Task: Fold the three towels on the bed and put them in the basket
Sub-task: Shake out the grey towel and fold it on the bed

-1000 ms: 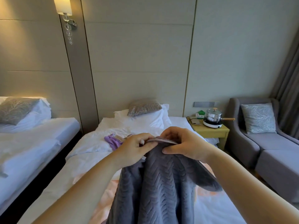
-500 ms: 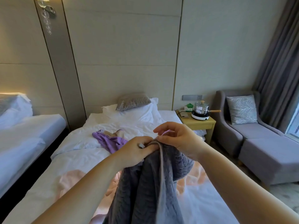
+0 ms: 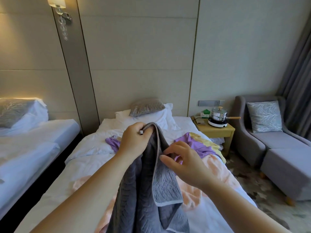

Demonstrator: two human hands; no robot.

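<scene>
Holding the grey textured fabric towel (image 3: 143,190) aloft, the left grip (image 3: 134,140) stays clenched while the right grip (image 3: 183,163), now open, has slid down the hem, likely to start folding.

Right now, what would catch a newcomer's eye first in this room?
The grey towel is held up mid-frame: the left hand grips its top edge, and the right hand hovers at the hanging border. Behind, a purple-and-yellow towel lies crumpled on the white bed. At right, a steel pot sits on a hotplate on the bedside table.
</scene>
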